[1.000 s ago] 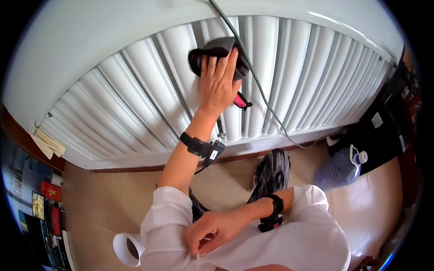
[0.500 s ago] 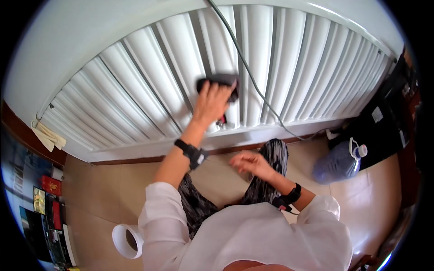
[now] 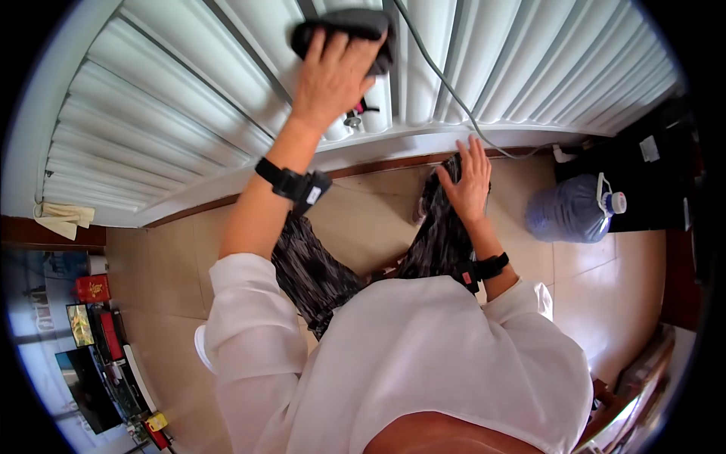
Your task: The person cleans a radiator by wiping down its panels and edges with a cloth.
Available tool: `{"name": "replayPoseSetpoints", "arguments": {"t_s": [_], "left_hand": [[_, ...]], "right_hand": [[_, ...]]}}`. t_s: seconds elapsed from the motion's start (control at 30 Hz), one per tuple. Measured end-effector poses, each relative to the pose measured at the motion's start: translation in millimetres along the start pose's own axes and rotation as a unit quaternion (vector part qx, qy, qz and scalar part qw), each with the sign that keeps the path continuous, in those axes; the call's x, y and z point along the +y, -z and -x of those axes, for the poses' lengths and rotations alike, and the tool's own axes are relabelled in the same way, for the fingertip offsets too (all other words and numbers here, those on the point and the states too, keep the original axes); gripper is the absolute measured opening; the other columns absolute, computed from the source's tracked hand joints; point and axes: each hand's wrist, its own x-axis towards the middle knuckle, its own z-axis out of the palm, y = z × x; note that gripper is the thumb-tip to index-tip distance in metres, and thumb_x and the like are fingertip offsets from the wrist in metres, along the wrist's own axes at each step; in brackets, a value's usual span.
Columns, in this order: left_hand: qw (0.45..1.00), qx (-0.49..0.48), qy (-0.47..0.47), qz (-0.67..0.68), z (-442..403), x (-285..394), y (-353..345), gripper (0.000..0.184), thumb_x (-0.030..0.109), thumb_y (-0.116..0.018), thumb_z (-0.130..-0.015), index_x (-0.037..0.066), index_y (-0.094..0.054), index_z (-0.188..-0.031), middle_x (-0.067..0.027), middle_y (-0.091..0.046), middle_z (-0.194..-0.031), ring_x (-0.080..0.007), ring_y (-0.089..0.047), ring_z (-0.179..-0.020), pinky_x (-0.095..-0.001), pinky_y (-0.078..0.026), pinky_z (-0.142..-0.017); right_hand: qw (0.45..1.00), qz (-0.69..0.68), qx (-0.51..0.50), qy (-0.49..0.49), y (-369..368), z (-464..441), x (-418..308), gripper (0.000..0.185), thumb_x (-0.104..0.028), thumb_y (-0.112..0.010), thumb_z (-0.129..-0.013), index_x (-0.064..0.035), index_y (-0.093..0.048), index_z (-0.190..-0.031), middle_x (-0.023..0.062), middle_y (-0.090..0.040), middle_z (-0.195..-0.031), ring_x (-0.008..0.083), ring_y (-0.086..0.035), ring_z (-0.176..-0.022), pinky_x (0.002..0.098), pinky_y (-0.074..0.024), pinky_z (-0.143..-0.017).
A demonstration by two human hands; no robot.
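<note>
My left hand (image 3: 329, 87) is closed over a folded dark grey cloth (image 3: 346, 24), slightly blurred, and presses it against the white radiator (image 3: 249, 83). Just under its fingers, a small metal fitting (image 3: 352, 119) with something red and black shows at the radiator's lower part. My right hand (image 3: 470, 185) holds nothing; its fingers are spread above my right knee, below the radiator's bottom edge. Both wrists carry black straps with small boxes.
A green cord (image 3: 435, 64) hangs across the radiator. On the tiled floor (image 3: 170, 261), a large water bottle (image 3: 571, 208) stands at the right beside a black cabinet (image 3: 643, 181). A pale cloth (image 3: 64, 219) hangs at the radiator's left end.
My left hand and the dark cloth have moved up the radiator. My right hand has moved forward and right, its fingers spreading. The view has tilted, and the white bucket is now mostly behind my sleeve.
</note>
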Motion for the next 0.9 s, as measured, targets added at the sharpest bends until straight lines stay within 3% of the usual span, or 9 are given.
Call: {"name": "replayPoseSetpoints", "arguments": {"t_s": [0.1,0.53,0.63,0.7,0.73,0.77,0.8,0.87,0.9], "left_hand": [[0.995,-0.090,-0.029,0.030,44.5,34.4,-31.9,0.059,0.035,-0.069,-0.072,0.017,-0.054,-0.126,0.0026,-0.055,-0.115,-0.0172,-0.046,-0.109,-0.0420,-0.031,-0.103],[0.989,-0.084,-0.076,0.091,135.5,108.8,-101.9,0.042,0.020,-0.054,-0.084,0.012,-0.054,-0.125,0.0028,-0.056,-0.122,-0.0123,-0.049,-0.113,-0.0321,-0.032,-0.104],[0.979,-0.084,-0.096,0.158,131.3,105.2,-89.0,0.043,0.021,-0.057,-0.083,0.011,-0.054,-0.124,0.0001,-0.059,-0.117,-0.0139,-0.054,-0.108,-0.0323,-0.037,-0.102],[0.954,-0.120,-0.040,0.270,128.7,102.3,-74.5,0.042,0.023,-0.061,-0.080,0.012,-0.056,-0.121,-0.0037,-0.062,-0.109,-0.0180,-0.060,-0.099,-0.0326,-0.046,-0.094],[0.906,-0.186,0.084,0.371,129.9,103.9,-67.4,0.036,0.025,-0.063,-0.082,0.009,-0.061,-0.114,-0.0074,-0.064,-0.104,-0.0248,-0.062,-0.090,-0.0339,-0.050,-0.083],[0.905,-0.188,0.085,0.371,130.7,101.7,-63.6,0.036,0.025,-0.063,-0.082,0.009,-0.061,-0.114,-0.0074,-0.064,-0.104,-0.0248,-0.062,-0.090,-0.0339,-0.050,-0.083],[0.831,-0.206,0.233,0.462,131.6,96.0,-61.7,0.032,0.025,-0.061,-0.085,0.007,-0.062,-0.111,-0.0100,-0.065,-0.101,-0.0251,-0.063,-0.085,-0.0349,-0.050,-0.079],[0.628,-0.188,0.443,0.612,135.0,80.3,-55.6,0.031,0.026,-0.055,-0.091,0.000,-0.063,-0.106,-0.0121,-0.067,-0.098,-0.0226,-0.065,-0.079,-0.0368,-0.049,-0.073],[0.470,-0.188,0.542,0.671,138.4,74.2,-51.2,0.030,0.024,-0.055,-0.091,-0.001,-0.063,-0.106,-0.0087,-0.067,-0.099,-0.0187,-0.065,-0.081,-0.0357,-0.050,-0.073]], "right_hand": [[0.997,0.036,-0.057,0.045,4.1,-1.0,-5.8,0.050,-0.025,-0.067,-0.081,-0.0066,-0.053,-0.125,0.0116,-0.045,-0.140,0.0287,-0.034,-0.135,0.0469,-0.0284,-0.107],[1.000,0.009,-0.007,0.029,-0.7,0.2,-0.8,0.031,-0.013,-0.064,-0.081,-0.0081,-0.060,-0.112,0.0056,-0.065,-0.111,0.0217,-0.054,-0.117,0.0422,-0.0356,-0.101],[1.000,0.002,-0.006,0.020,-2.5,2.2,0.5,0.028,-0.014,-0.064,-0.082,-0.0084,-0.062,-0.109,0.0060,-0.066,-0.108,0.0214,-0.055,-0.115,0.0420,-0.0364,-0.100],[1.000,0.008,-0.004,0.028,-3.1,2.0,-0.2,0.027,-0.014,-0.064,-0.082,-0.0083,-0.062,-0.109,0.0058,-0.066,-0.108,0.0211,-0.056,-0.114,0.0418,-0.0365,-0.100],[0.999,0.017,-0.001,0.033,-3.0,3.3,0.5,0.026,-0.015,-0.064,-0.083,-0.0083,-0.062,-0.108,0.0055,-0.066,-0.107,0.0207,-0.056,-0.113,0.0417,-0.0366,-0.100],[0.999,0.016,-0.003,0.033,-3.5,3.8,0.8,0.026,-0.015,-0.064,-0.083,-0.0083,-0.062,-0.108,0.0055,-0.066,-0.107,0.0207,-0.056,-0.113,0.0417,-0.0366,-0.100],[0.999,0.002,0.000,0.034,-4.6,3.6,1.0,0.028,-0.016,-0.064,-0.083,-0.0080,-0.062,-0.109,0.0067,-0.066,-0.108,0.0227,-0.056,-0.113,0.0418,-0.0365,-0.100],[0.999,-0.015,0.000,0.035,-5.4,2.6,-3.5,0.029,-0.017,-0.065,-0.082,-0.0077,-0.062,-0.110,0.0080,-0.065,-0.109,0.0247,-0.056,-0.113,0.0419,-0.0364,-0.100],[0.994,-0.106,-0.035,-0.017,-6.1,0.7,-7.5,0.035,-0.023,-0.064,-0.085,-0.0075,-0.060,-0.116,0.0096,-0.063,-0.116,0.0264,-0.055,-0.115,0.0421,-0.0357,-0.101]]}}
